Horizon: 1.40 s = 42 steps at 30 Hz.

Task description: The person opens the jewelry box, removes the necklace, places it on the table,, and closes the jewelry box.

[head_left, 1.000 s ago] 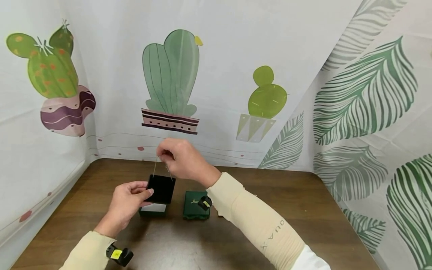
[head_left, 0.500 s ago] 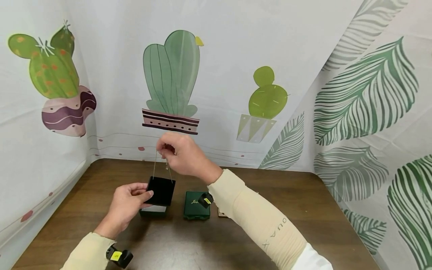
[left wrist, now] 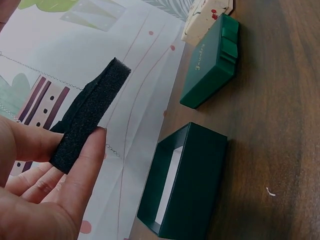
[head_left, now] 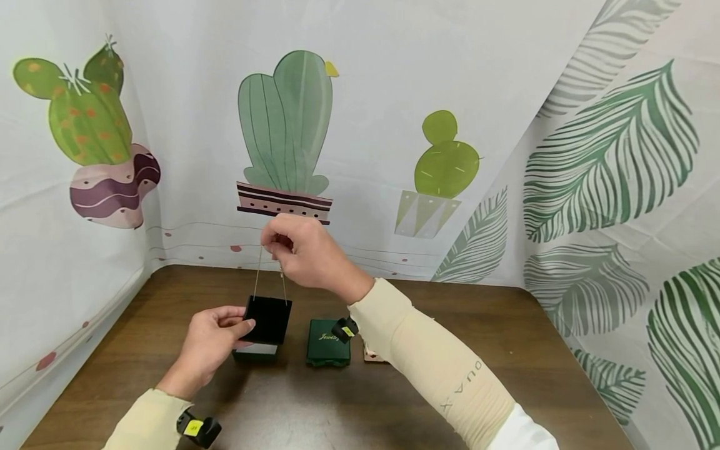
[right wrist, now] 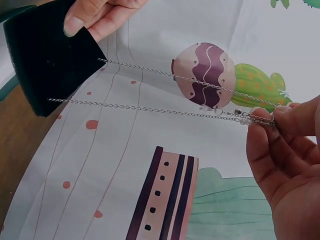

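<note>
Head view: the left hand (head_left: 210,337) pinches the black pad (head_left: 270,320) by its left side, and the right hand (head_left: 309,253) pinches the chain (head_left: 257,275) above it. Pad and chain are held up over the left half of the counter (head_left: 450,387), toward its back edge. Beneath the pad sits an open green box (head_left: 255,356); a green lid (head_left: 328,344) lies to its right.

Left wrist view: the pad's side looks like coarse foam, so it should be light and give under pressure; a loose pinch at the edges ought to do. It is apart from the box, whose inside shows white.

Right wrist view: 2 fine strands run nearly straight from near 2 corners of the pad to the right thumb and fingertips, where small beads (right wrist: 244,121) gather. The chain is probably light, limp, slippery and easily kinked; the gathered end seems the best hold, without hard pulling.
</note>
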Each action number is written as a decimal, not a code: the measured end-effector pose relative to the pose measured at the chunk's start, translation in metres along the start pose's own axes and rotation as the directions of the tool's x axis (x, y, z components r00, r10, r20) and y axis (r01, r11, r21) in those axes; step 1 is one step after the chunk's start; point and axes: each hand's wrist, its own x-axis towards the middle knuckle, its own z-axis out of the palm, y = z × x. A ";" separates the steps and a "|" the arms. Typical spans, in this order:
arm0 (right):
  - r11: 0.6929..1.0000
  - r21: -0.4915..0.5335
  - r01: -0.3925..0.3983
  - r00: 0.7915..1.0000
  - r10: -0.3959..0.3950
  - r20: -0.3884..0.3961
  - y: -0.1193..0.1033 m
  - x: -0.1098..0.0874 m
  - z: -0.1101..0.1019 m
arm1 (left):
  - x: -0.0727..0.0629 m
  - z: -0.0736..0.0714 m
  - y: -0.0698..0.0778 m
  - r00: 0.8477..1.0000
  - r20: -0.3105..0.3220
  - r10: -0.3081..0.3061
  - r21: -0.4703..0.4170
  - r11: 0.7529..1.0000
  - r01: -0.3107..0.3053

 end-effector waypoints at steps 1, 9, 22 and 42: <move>1.000 -0.004 0.000 1.000 0.000 -0.003 0.000 0.000 0.000 | 0.000 0.000 0.000 1.000 0.002 0.002 0.001 1.000 -0.002; 1.000 -0.017 0.000 0.999 0.000 -0.035 0.006 0.002 -0.007 | -0.003 0.002 -0.002 1.000 -0.006 0.027 0.050 0.998 -0.027; 0.971 -0.015 -0.237 0.965 0.233 -0.119 0.004 0.002 -0.012 | -0.006 0.004 0.001 0.998 -0.013 0.064 0.078 0.995 -0.063; 0.938 -0.037 -0.346 0.932 0.338 -0.134 0.006 0.001 -0.017 | -0.005 0.003 -0.001 0.997 -0.031 0.070 0.053 0.996 -0.068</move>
